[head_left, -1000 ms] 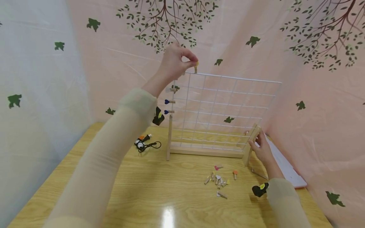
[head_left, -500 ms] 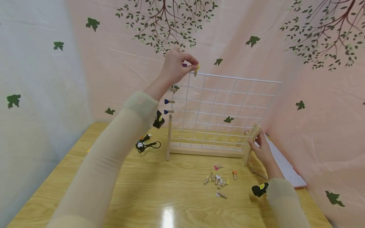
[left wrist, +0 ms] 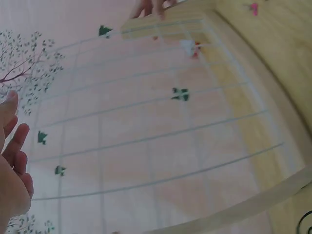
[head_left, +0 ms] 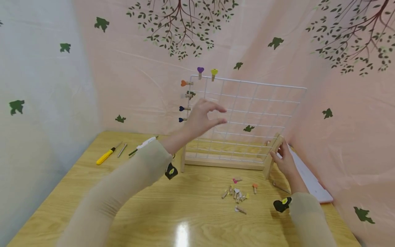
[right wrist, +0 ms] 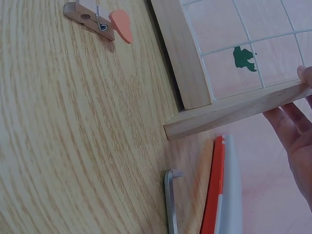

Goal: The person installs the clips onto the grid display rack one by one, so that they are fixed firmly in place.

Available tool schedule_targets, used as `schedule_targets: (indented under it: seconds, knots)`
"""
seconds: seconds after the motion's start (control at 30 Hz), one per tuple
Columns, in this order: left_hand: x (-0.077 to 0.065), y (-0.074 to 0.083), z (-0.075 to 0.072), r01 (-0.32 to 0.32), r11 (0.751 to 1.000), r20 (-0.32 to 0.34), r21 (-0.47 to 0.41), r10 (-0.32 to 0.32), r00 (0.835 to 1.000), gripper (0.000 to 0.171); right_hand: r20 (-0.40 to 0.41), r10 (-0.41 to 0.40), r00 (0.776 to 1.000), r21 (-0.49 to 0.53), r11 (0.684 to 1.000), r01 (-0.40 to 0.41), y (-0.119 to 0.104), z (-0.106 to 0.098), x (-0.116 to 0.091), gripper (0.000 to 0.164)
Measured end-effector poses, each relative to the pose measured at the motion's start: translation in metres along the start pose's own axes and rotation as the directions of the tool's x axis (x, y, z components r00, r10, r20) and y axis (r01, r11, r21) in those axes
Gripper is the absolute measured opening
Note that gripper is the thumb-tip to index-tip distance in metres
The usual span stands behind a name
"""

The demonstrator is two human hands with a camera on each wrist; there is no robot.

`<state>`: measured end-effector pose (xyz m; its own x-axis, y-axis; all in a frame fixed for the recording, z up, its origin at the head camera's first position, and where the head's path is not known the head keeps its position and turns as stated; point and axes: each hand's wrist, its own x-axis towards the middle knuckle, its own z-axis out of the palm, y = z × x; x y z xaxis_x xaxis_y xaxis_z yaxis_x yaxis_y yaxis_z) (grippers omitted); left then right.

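Observation:
A white wire grid [head_left: 247, 82] stands in a wooden frame [head_left: 222, 163] on the table. My left hand [head_left: 202, 118] hovers before the grid with thumb and fingers spread apart, holding nothing. On the grid's top wire sit a purple heart clothespin [head_left: 200, 70] and a yellow heart clothespin [head_left: 214, 72]. Down its left side are an orange clothespin [head_left: 184, 83], a pale one and two dark blue heart clothespins [head_left: 182, 108]. My right hand [head_left: 284, 159] grips the frame's right upright [right wrist: 234, 108], thumb on one side and fingers on the other.
Several loose clothespins [head_left: 237, 193] lie in front of the frame, an orange one [right wrist: 122, 25] apart from them. A hex key [right wrist: 170, 202] and a white flat object [head_left: 308, 175] lie at the right. A yellow screwdriver [head_left: 106, 156] and a metal rod [head_left: 122, 150] lie at the left.
My left hand has let go of the yellow clothespin on the top wire and come down in front of the grid, its fingers parted. The right hand keeps its hold on the upright.

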<state>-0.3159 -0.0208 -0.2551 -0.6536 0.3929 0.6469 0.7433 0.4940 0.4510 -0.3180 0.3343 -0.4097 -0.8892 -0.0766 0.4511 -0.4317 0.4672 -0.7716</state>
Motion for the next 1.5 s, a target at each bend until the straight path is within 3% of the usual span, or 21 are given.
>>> schedule_targets:
  seconds: [0.1, 0.2, 0.27, 0.37, 0.5, 0.67, 0.83, 1.03, 1.13, 1.27, 1.33, 1.5]
  knots:
    - [-0.029, -0.009, 0.032, 0.018, 1.0, 0.114, -0.009, -0.017, 0.993, 0.04, 0.007, 0.004, 1.0, 0.009, 1.0, -0.004, 0.0, -0.001, 0.001, 0.066]
    - [-0.058, -0.018, 0.064, 0.01, 1.0, 0.217, -0.007, -0.008, 0.976, 0.045, 0.012, 0.017, 1.0, 0.003, 1.0, -0.017, 0.001, -0.001, 0.001, 0.067]
    - [-0.077, -0.025, 0.085, -0.01, 1.0, 0.286, 0.015, 0.005, 0.958, 0.046, 0.013, 0.022, 1.0, 0.001, 1.0, -0.022, 0.001, -0.001, 0.0, 0.067]
    - [-0.102, -0.031, 0.11, -0.03, 0.999, 0.397, 0.038, 0.012, 0.918, 0.048, 0.012, 0.017, 1.0, 0.014, 1.0, -0.017, 0.005, -0.001, 0.001, 0.067]
    - [-0.125, -0.036, 0.136, -0.038, 0.998, 0.506, 0.055, 0.005, 0.863, 0.047, 0.01, 0.0, 1.0, 0.021, 1.0, 0.0, 0.021, -0.003, 0.004, 0.067]
    - [-0.14, -0.04, 0.158, 0.001, 0.999, 0.56, 0.049, -0.029, 0.828, 0.043, 0.008, -0.008, 1.0, 0.006, 1.0, 0.008, 0.028, -0.005, 0.005, 0.069]
    - [-0.145, -0.039, 0.168, 0.005, 0.999, 0.601, 0.05, -0.034, 0.799, 0.038, 0.0, -0.015, 1.0, 0.012, 1.0, 0.015, 0.027, -0.004, 0.006, 0.069]
    - [-0.145, -0.039, 0.171, 0.007, 0.999, 0.609, 0.035, -0.027, 0.793, 0.029, 0.012, -0.007, 1.0, 0.011, 1.0, 0.007, 0.026, -0.004, 0.005, 0.068]
    - [-0.146, -0.04, 0.17, 0.017, 1.0, 0.616, 0.011, -0.021, 0.788, 0.026, 0.02, -0.028, 0.999, 0.061, 0.998, 0.027, 0.026, -0.004, 0.004, 0.067]
    - [-0.145, -0.041, 0.167, 0.098, 0.993, 0.633, -0.06, -0.038, 0.773, 0.023, 0.016, -0.019, 1.0, 0.063, 0.998, 0.018, 0.026, -0.003, 0.005, 0.068]
    - [-0.144, -0.042, 0.165, 0.155, 0.983, 0.642, -0.097, -0.057, 0.765, 0.02, 0.014, 0.004, 1.0, 0.012, 1.0, -0.004, 0.026, -0.004, 0.005, 0.069]
    - [-0.136, -0.044, 0.153, 0.228, 0.965, 0.634, -0.13, -0.096, 0.768, 0.011, 0.018, 0.034, 0.999, -0.023, 0.999, -0.034, 0.025, -0.003, 0.005, 0.071]
